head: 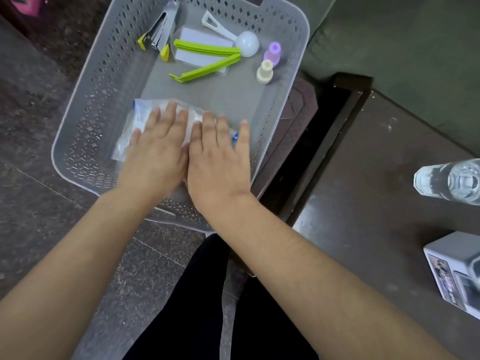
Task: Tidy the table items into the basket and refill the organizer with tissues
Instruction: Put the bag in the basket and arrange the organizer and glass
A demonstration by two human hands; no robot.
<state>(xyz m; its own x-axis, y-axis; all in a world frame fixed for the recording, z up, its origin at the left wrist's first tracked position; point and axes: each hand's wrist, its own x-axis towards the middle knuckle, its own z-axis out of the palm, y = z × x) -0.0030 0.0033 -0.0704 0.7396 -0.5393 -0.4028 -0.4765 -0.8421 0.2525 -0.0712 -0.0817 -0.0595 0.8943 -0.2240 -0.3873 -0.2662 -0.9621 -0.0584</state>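
Both hands flat on packet in basket.
Left hand (pixel 158 149) and right hand (pixel 218 154) press, fingers spread, gripping nothing, on the packet (pixel 135 126); basket (pixel 78 131) overhangs the table (pixel 363 203) — may tip.

Both bare forearms reaching forward; left hand (pixel 158 149) and right hand (pixel 217 157) side by side, palms down, fingers (pixel 170 113) straight and slightly spread, pressing flat.

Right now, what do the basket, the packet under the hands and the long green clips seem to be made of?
Basket: likely matte grey moulded plastic, with punched diamond holes. Packet: thin clear plastic film, crinkled and shiny; its contents are unclear. Green clips: probably rigid glossy plastic, uniform in colour.
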